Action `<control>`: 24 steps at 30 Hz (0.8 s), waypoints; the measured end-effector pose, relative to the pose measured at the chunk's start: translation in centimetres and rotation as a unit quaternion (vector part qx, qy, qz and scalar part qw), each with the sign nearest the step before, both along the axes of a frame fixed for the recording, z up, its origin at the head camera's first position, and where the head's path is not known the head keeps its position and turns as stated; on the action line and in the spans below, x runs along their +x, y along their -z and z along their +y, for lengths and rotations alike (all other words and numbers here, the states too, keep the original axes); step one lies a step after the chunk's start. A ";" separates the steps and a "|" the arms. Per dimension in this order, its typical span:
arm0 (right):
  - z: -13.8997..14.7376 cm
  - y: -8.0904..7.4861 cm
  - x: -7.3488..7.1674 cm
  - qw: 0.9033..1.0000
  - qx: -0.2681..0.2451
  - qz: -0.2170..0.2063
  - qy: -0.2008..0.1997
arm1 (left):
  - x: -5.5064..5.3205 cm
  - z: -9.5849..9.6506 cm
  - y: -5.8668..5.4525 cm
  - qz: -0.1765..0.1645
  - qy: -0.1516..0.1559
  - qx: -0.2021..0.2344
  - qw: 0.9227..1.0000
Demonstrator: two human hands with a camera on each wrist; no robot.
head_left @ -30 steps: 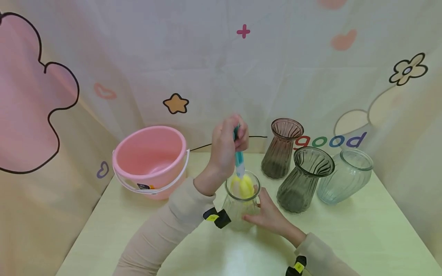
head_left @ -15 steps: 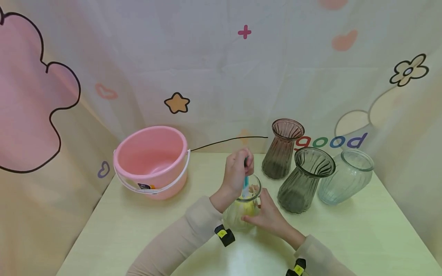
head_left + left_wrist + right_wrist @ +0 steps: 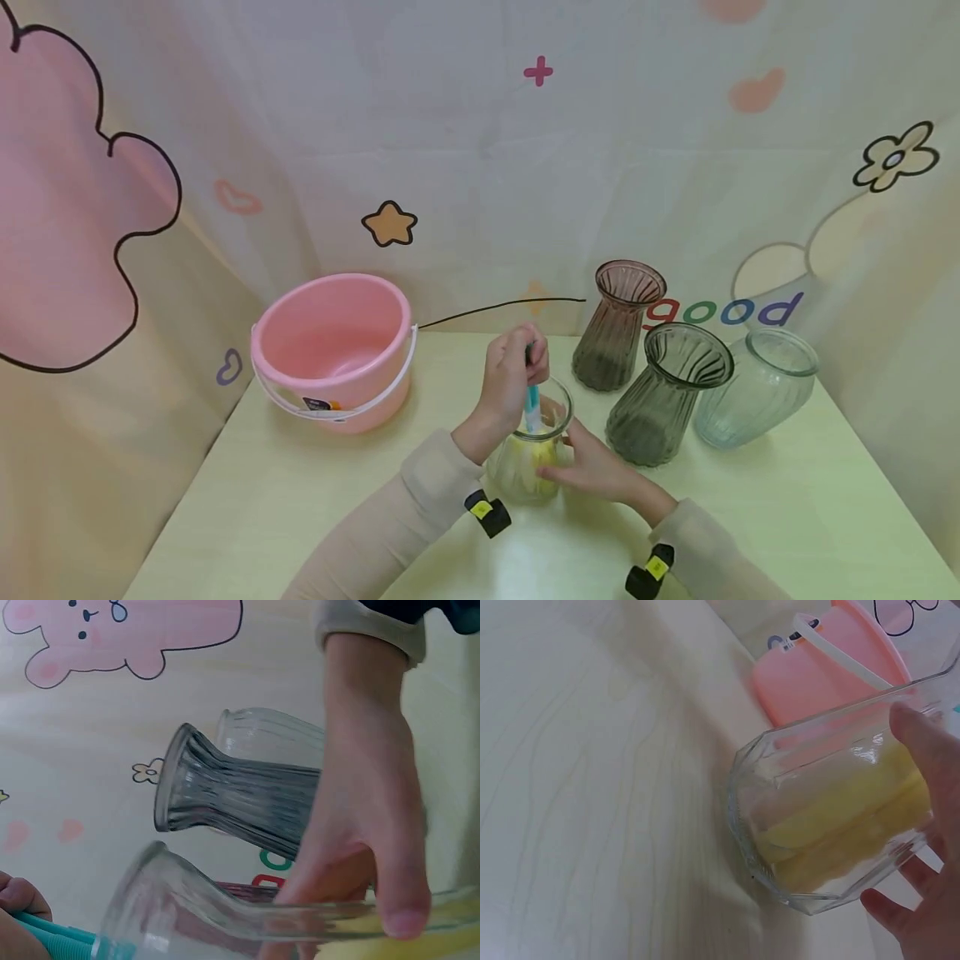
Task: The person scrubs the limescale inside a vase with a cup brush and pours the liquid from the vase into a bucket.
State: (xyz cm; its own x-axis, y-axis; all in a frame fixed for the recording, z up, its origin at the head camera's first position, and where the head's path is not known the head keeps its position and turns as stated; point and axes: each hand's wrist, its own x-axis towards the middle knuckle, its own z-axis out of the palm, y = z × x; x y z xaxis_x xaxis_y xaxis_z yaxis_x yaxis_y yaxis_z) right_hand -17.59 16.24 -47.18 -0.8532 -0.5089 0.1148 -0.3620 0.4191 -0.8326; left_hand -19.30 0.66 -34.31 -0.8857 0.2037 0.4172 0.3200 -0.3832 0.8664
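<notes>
My left hand (image 3: 507, 371) grips the teal handle (image 3: 533, 400) of a bottle brush above a clear glass vase. The brush's yellow sponge head (image 3: 832, 825) is down inside the vase (image 3: 780, 772), reaching close to its base in the right wrist view. My right hand (image 3: 596, 467) holds that vase around its right side, thumb in front and fingers behind. In the left wrist view the thumb presses the glass just over the yellow sponge. Most of the brush handle's upper end is hidden in my left fist.
A pink bucket (image 3: 382, 400) with a white handle stands at the left. On the right stand a brownish-pink vase (image 3: 607, 333), a dark grey vase (image 3: 652, 417) and a pale clear vase (image 3: 757, 400). A printed curtain (image 3: 465, 167) hangs behind the table (image 3: 300, 483).
My left hand has come down with the brush, so the sponge went from the vase's mouth to deep inside. My right hand keeps its hold on the vase.
</notes>
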 end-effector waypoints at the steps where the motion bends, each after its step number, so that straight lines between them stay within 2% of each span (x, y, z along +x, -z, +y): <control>1: 0.0 0.0 0.0 1.000 -0.001 0.000 0.003 | 0.0 0.0 -0.2 -0.002 -0.002 0.002 1.000; 5: -0.3 0.1 0.1 1.000 -0.013 0.017 0.009 | 0.1 -0.1 -1.4 -0.004 -0.005 0.007 1.000; 10: -0.7 0.2 0.2 0.998 -0.005 0.057 0.025 | 0.1 -0.3 -3.9 0.013 0.002 0.008 1.000; 20: -1.2 0.4 0.2 0.997 -0.024 0.047 0.051 | 0.3 -0.5 -8.2 0.049 0.021 0.001 0.999; 24: -1.4 0.4 0.3 0.997 -0.024 0.043 0.065 | 0.6 -0.6 -9.2 0.060 0.026 0.003 0.998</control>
State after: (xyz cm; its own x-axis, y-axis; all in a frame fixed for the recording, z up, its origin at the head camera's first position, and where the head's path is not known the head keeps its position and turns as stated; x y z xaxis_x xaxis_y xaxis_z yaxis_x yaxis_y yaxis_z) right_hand -17.25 14.85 -47.63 -0.8974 -0.3871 0.2119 -0.3783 0.4275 -0.8211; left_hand -18.71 0.09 -25.09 -0.8178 0.2451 0.5207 0.4011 -0.4061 0.8211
